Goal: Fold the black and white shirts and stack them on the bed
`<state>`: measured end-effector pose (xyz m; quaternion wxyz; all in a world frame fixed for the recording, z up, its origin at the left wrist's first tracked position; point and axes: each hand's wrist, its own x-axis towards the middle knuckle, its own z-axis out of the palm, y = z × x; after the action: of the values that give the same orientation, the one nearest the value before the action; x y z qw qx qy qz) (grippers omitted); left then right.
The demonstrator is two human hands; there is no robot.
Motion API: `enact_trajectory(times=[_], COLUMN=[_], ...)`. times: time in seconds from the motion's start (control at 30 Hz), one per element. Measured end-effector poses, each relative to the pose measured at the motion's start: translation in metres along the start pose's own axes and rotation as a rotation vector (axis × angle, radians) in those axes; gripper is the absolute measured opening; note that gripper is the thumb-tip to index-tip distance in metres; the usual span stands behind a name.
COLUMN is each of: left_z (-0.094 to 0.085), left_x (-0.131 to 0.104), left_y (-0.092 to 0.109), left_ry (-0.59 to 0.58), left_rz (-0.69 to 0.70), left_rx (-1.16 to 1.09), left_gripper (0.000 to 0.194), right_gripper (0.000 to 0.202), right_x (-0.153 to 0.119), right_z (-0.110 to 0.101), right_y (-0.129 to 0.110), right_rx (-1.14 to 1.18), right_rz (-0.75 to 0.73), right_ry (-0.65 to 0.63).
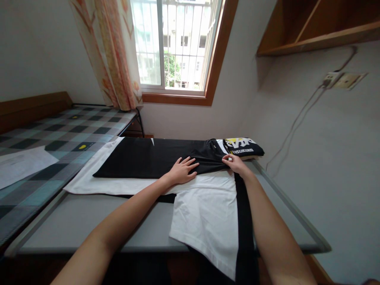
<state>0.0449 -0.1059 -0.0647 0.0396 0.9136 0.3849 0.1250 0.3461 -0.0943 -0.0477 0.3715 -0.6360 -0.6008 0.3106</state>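
Note:
A black garment (142,158), folded long, lies over a white shirt (204,221) on the grey table. My left hand (182,171) rests on the black cloth near its front edge, fingers spread. At the garment's right end my right hand (234,163) pinches the edge of the black cloth between thumb and fingers. The white sleeve part hangs over the table's front edge, with a black strip of cloth (246,221) beside it. A folded dark garment with white and yellow print (245,147) sits just beyond my right hand.
The grey table (89,221) stands against the right wall. To the left is a bed with a checked cover (97,122) and a paper sheet (23,164). A curtain (118,59) hangs by the barred window; a cable (292,126) runs down from a wall socket (331,79).

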Motion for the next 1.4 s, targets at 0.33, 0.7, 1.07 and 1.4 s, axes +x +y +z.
enact_trajectory(times=[0.33,0.7,1.07,1.4], left_z=[-0.001,-0.001,0.000,0.002], left_x=[-0.001,0.000,-0.001,0.000], left_y=[-0.002,-0.001,0.000,0.001], left_ry=[-0.001,-0.008,0.027,-0.012], left_rz=[0.022,0.025,0.003,0.016], left_rx=[0.002,0.009,0.018,0.034], left_gripper=[0.054,0.055,0.056,0.062], right_gripper=[0.057,0.042,0.024,0.038], right_x=[-0.016,-0.019,-0.004,-0.012], right_z=[-0.019,-0.027,-0.022,0.059], right_y=[-0.018,-0.020,-0.006,-0.037], right_rx=[0.000,-0.108,-0.284,-0.519], right_rz=[-0.125,-0.071,-0.131,-0.530], right_ry=[-0.326,-0.370,-0.247,0.088])
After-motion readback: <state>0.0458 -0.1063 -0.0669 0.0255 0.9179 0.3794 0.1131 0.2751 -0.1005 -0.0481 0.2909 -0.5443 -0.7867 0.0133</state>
